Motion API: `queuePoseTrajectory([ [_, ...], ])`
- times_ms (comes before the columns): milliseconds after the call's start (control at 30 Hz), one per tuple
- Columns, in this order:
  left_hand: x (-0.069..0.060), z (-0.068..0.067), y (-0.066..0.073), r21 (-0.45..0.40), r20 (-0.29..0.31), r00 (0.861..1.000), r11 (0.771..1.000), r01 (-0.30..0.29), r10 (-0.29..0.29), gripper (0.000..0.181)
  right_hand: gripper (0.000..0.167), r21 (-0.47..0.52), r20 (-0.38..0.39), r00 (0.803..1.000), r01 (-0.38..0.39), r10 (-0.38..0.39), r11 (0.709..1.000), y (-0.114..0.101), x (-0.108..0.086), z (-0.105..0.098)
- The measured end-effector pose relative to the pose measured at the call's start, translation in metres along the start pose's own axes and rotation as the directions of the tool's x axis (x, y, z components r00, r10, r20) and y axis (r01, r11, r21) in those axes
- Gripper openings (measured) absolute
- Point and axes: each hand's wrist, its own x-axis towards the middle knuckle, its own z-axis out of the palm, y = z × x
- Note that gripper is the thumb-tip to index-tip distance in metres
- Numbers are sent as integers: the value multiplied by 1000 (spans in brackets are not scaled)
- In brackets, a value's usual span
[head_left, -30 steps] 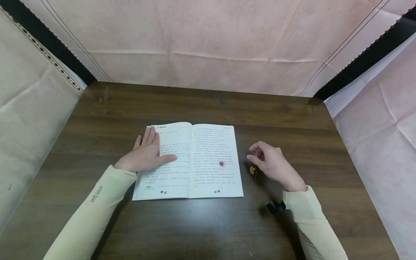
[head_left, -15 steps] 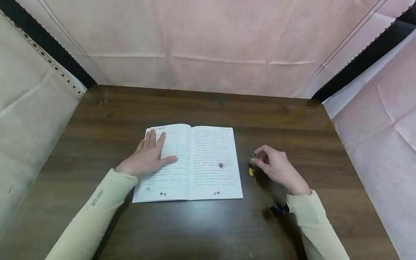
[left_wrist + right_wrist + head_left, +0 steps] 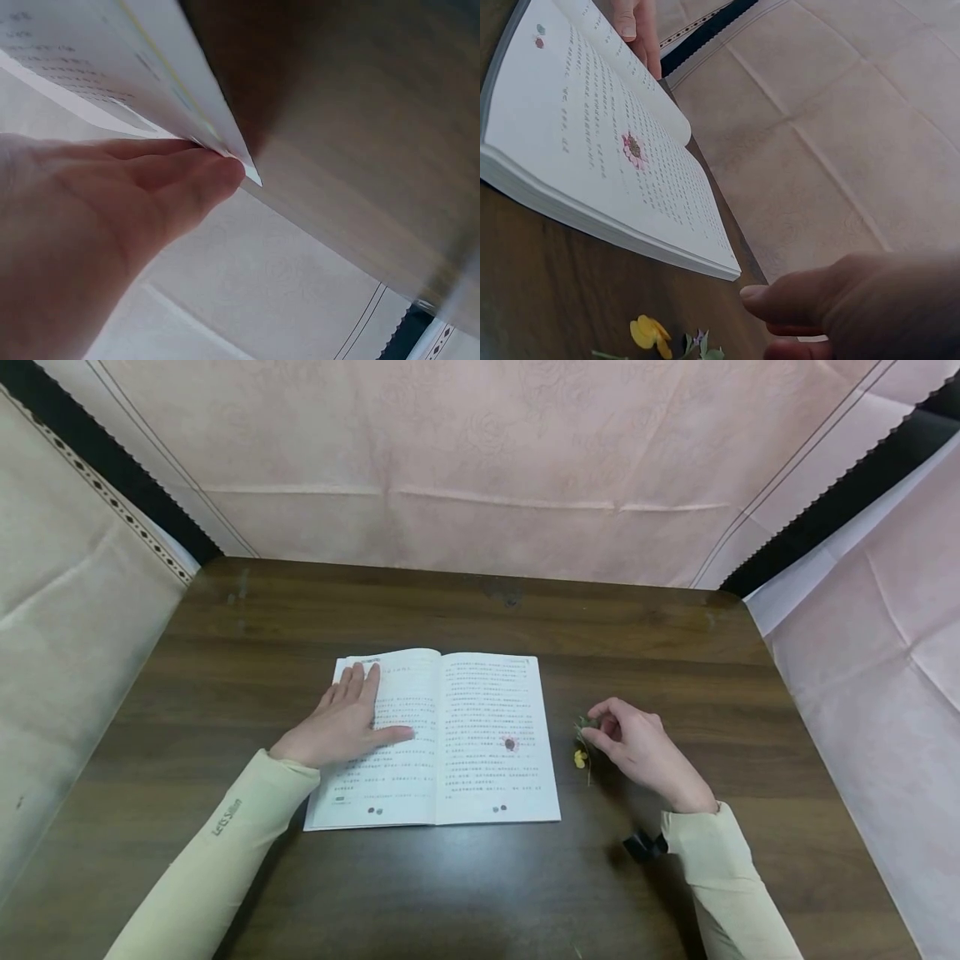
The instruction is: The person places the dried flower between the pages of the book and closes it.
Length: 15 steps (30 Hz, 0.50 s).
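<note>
An open book (image 3: 491, 785) lies on the wooden table. My left hand (image 3: 341, 722) rests on its left page, fingers spread and straight; in the left wrist view the fingertips of that hand (image 3: 135, 202) touch the page near a corner. Right of the book, my right hand (image 3: 637, 747) hovers with bent fingers, thumb and index tips apart, beside a small leafy sprig (image 3: 582, 723). A yellow flower (image 3: 581, 758) lies just below the sprig. The right wrist view shows the yellow flower (image 3: 651, 335) and the purple-tipped sprig (image 3: 703, 346) left of the right hand (image 3: 855, 307).
A pink flower with a dark centre (image 3: 634, 150) is on the right page; whether it is printed cannot be told. Pale cloth (image 3: 480, 460) hangs behind the table (image 3: 420, 893) and at both sides. A black object (image 3: 641, 845) is at the right wrist.
My left index finger has spread away from the other fingers, towards the right. My right hand has shifted slightly right and down in view, and the leafy sprig now shows at its fingertips.
</note>
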Motion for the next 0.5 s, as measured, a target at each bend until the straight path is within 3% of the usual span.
queuePoseTrajectory([
  [500,2,-1,0,-5,3,1000,1000,-3,3,123,30,13,3,1000,-2,2,1000,1,-1,2],
])
